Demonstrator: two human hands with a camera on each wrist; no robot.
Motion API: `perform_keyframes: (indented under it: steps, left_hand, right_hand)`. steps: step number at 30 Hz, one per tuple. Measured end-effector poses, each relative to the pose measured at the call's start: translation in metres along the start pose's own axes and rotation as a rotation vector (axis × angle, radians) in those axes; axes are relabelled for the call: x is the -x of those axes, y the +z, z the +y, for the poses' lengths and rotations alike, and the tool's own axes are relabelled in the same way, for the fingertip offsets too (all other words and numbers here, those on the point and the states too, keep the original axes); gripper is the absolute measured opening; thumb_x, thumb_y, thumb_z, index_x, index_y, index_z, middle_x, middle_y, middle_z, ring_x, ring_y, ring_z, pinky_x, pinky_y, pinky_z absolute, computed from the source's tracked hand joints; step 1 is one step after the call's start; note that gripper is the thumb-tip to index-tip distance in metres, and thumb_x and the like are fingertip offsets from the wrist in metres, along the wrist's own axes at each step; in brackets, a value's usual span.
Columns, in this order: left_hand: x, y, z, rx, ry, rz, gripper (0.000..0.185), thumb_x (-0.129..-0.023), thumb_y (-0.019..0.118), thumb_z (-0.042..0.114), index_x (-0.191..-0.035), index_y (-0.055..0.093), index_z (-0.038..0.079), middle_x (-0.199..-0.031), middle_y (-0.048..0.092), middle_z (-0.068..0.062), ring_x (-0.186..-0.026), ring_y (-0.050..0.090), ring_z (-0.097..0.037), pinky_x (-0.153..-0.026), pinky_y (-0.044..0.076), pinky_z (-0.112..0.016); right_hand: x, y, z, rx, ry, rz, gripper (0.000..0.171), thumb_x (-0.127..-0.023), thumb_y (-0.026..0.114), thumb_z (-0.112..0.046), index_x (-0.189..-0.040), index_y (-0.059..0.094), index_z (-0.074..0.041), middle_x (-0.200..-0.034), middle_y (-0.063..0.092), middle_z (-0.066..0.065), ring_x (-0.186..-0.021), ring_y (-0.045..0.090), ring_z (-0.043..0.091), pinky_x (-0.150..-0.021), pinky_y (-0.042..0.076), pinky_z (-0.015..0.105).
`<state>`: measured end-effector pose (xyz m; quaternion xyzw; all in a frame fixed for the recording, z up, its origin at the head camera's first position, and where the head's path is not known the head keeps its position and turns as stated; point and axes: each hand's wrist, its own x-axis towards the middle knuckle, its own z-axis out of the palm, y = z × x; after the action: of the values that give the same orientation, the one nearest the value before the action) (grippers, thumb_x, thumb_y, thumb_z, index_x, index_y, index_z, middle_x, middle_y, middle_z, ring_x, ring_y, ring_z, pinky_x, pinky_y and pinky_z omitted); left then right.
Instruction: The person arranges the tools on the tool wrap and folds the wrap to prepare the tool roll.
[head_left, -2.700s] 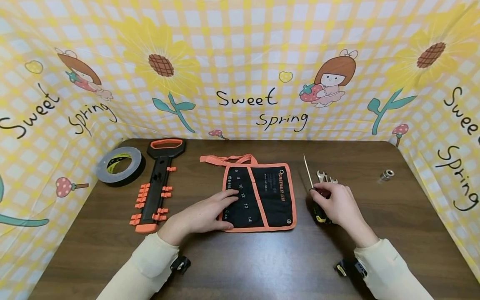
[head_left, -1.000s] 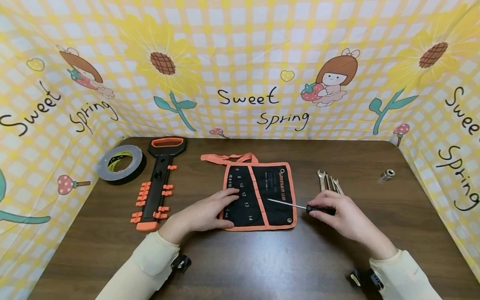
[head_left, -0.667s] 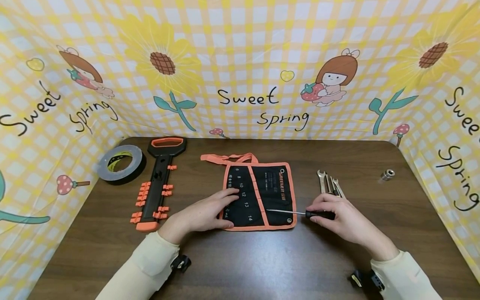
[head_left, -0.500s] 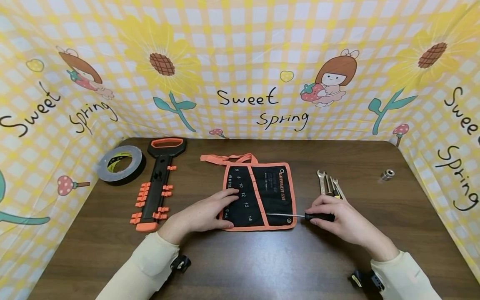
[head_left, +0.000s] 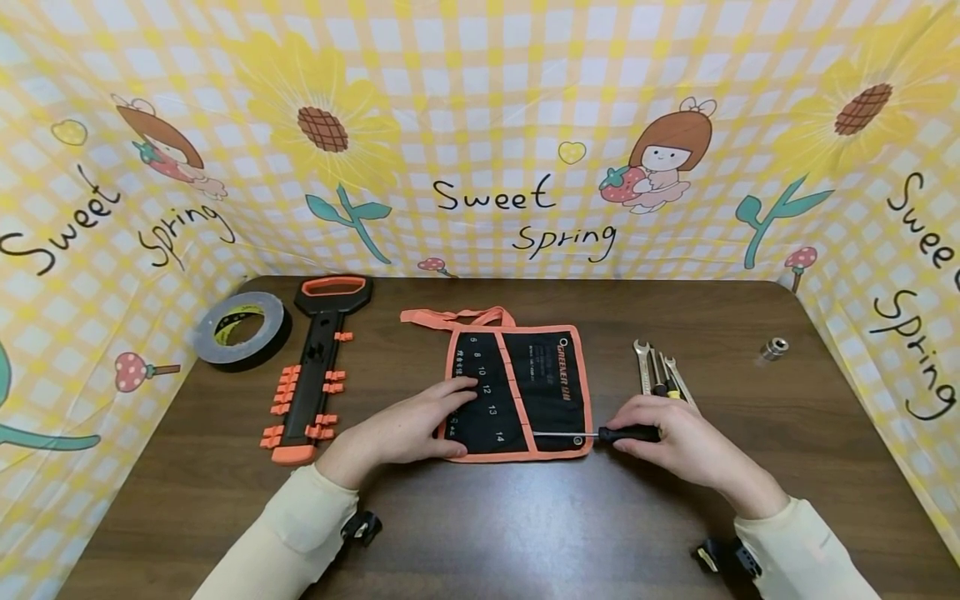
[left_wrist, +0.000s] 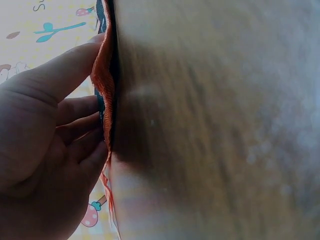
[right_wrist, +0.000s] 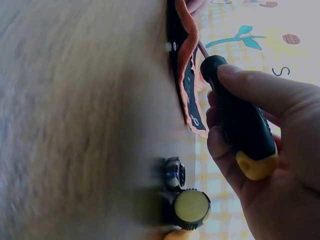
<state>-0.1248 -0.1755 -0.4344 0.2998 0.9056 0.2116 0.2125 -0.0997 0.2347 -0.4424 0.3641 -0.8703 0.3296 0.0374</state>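
Left hand (head_left: 408, 429) lies flat on the floppy pouch (head_left: 517, 392); right hand (head_left: 675, 442) grips the light, stiff screwdriver (head_left: 600, 434) by its handle beside it.

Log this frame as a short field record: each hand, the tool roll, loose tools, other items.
left hand: rests flat on the tool roll
right hand: grips a screwdriver, shaft lying across the roll's near right corner
loose tools: wrenches just beyond the right hand
other items: tape roll, orange-black rack, metal socket
surface: table
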Motion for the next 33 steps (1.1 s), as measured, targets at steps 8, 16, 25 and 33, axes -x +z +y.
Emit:
perform_keyframes:
  steps: [8, 16, 25, 33]
  left_hand:
    - [0.0, 0.0, -0.001, -0.009, 0.009, 0.004, 0.077, -0.1, 0.08, 0.036, -0.162, 0.046, 0.006, -0.176, 0.032, -0.009, -0.162, 0.035, -0.031, -0.128, 0.038, -0.053]
    - [-0.001, 0.001, -0.002, -0.02, 0.019, 0.013, 0.076, -0.1, 0.08, 0.035, -0.162, 0.047, 0.005, -0.176, 0.032, -0.009, -0.162, 0.035, -0.031, -0.129, 0.037, -0.053]
    - [0.0, 0.001, -0.003, -0.025, 0.027, 0.02, 0.076, -0.1, 0.08, 0.034, -0.161, 0.047, 0.004, -0.176, 0.032, -0.01, -0.162, 0.035, -0.032, -0.128, 0.038, -0.053]
    - [0.0, 0.002, -0.001, -0.015, 0.017, 0.012, 0.078, -0.099, 0.081, 0.036, -0.162, 0.046, 0.005, -0.176, 0.032, -0.009, -0.162, 0.035, -0.032, -0.128, 0.038, -0.053]
  right_hand:
    - [-0.004, 0.005, -0.004, 0.016, 0.035, 0.0, 0.022, -0.089, 0.086, -0.005, -0.106, 0.084, -0.019, -0.102, 0.074, -0.016, -0.095, 0.07, 0.003, -0.08, 0.06, 0.03]
    - [-0.01, 0.013, -0.008, 0.015, 0.038, -0.003, 0.02, -0.09, 0.086, -0.004, -0.105, 0.084, -0.016, -0.102, 0.073, -0.012, -0.093, 0.07, 0.002, -0.079, 0.06, 0.029]
    - [-0.015, 0.018, -0.013, 0.025, 0.087, -0.027, 0.017, -0.092, 0.084, -0.008, -0.107, 0.084, -0.015, -0.104, 0.074, -0.012, -0.097, 0.071, 0.006, -0.084, 0.061, 0.032]
    - [-0.02, 0.025, -0.018, 0.08, 0.09, -0.043, 0.014, -0.096, 0.082, -0.012, -0.109, 0.084, -0.015, -0.104, 0.073, -0.01, -0.097, 0.07, 0.01, -0.085, 0.06, 0.035]
